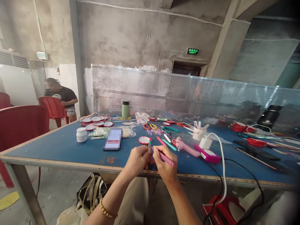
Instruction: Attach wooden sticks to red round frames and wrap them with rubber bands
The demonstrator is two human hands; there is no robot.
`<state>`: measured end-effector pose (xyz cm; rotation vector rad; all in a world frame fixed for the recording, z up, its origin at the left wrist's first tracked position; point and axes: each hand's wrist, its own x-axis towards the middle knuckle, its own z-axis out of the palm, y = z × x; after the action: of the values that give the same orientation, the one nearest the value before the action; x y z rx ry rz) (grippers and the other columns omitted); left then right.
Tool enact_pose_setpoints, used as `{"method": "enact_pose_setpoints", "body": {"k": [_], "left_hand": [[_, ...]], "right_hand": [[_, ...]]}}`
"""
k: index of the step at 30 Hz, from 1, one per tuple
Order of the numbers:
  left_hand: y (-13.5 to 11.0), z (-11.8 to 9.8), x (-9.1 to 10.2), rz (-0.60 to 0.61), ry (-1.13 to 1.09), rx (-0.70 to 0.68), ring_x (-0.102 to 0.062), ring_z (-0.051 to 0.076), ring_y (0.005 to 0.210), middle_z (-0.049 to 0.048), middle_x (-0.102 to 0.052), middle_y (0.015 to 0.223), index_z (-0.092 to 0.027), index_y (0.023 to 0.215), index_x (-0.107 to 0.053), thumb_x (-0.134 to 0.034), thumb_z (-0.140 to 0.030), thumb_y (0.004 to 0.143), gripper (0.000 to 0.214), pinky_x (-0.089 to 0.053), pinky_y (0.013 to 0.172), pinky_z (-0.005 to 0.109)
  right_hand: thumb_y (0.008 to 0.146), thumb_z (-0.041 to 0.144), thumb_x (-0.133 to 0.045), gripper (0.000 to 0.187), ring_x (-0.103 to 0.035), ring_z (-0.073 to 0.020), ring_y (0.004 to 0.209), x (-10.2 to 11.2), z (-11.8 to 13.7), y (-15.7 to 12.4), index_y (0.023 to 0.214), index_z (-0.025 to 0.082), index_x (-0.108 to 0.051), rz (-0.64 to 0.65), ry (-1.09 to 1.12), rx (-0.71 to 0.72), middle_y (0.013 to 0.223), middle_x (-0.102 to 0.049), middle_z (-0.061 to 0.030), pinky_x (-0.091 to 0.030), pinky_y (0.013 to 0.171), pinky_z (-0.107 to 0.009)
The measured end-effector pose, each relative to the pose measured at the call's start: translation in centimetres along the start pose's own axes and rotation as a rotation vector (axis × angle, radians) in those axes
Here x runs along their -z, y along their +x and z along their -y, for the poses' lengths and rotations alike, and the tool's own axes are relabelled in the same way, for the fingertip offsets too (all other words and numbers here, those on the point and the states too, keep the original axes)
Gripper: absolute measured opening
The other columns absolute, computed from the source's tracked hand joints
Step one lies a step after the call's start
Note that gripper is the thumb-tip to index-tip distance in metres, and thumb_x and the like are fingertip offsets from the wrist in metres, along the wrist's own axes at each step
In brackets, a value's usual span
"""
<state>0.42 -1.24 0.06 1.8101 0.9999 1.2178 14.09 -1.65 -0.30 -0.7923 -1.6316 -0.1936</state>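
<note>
Near the table's front edge, my left hand (138, 157) pinches a small flat stick (149, 143) upright, its top end banded red and green. My right hand (165, 161) is closed round a pink marker pen (167, 159), with the pen's front end close to the stick; whether they touch I cannot tell. Just beyond my left fingers lies a round white piece with a red rim (143, 140). A red-pink marker (161, 141), a teal marker (169, 145) and a short white pen or cap (167, 138) lie beyond my right hand.
On the blue table (58, 148) are a phone (112, 139), a white jar (82, 135), a green bottle (125, 110), bagged sticks (128, 132), scissors (150, 126) and a pen cup (199, 132). A white cable (223, 162) hangs over the edge. A person (67, 97) sits far left.
</note>
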Motion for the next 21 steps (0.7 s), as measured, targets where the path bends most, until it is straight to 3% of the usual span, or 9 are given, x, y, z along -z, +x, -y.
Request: {"method": "enact_pose_setpoints", "body": {"k": [6, 11, 21], "left_hand": [[-0.04, 0.05, 0.01, -0.012, 0.003, -0.013, -0.050, 0.010, 0.041, -0.0023, -0.055, 0.048, -0.017, 0.062, -0.057, -0.044, -0.034, 0.090, 0.035, -0.034, 0.045, 0.020], [0.05, 0.20, 0.03, 0.008, -0.017, -0.002, -0.051, 0.010, 0.041, -0.0016, -0.058, 0.052, -0.017, 0.064, -0.058, -0.045, -0.035, 0.090, 0.034, -0.035, 0.044, 0.020], [-0.01, 0.28, -0.01, 0.014, 0.002, -0.014, -0.052, 0.010, 0.042, -0.0001, -0.061, 0.055, -0.017, 0.064, -0.059, -0.043, -0.033, 0.090, 0.035, -0.036, 0.045, 0.020]], "right_hand": [[0.091, 0.017, -0.056, 0.015, -0.062, -0.0133, 0.056, -0.08, 0.21, 0.14, 0.079, 0.018, -0.065, 0.031, 0.027, 0.028, 0.066, -0.067, -0.0007, -0.047, 0.058, -0.024], [0.091, 0.019, -0.056, 0.016, -0.058, -0.0128, 0.050, -0.03, 0.05, 0.08, 0.077, 0.019, -0.064, -0.033, -0.016, -0.007, 0.061, -0.065, 0.0004, -0.046, 0.054, -0.024], [0.091, 0.020, -0.057, 0.014, -0.062, -0.0135, 0.054, -0.24, -0.16, 0.12, 0.080, 0.018, -0.066, -0.036, 0.010, -0.011, 0.065, -0.068, -0.0010, -0.049, 0.057, -0.024]]}}
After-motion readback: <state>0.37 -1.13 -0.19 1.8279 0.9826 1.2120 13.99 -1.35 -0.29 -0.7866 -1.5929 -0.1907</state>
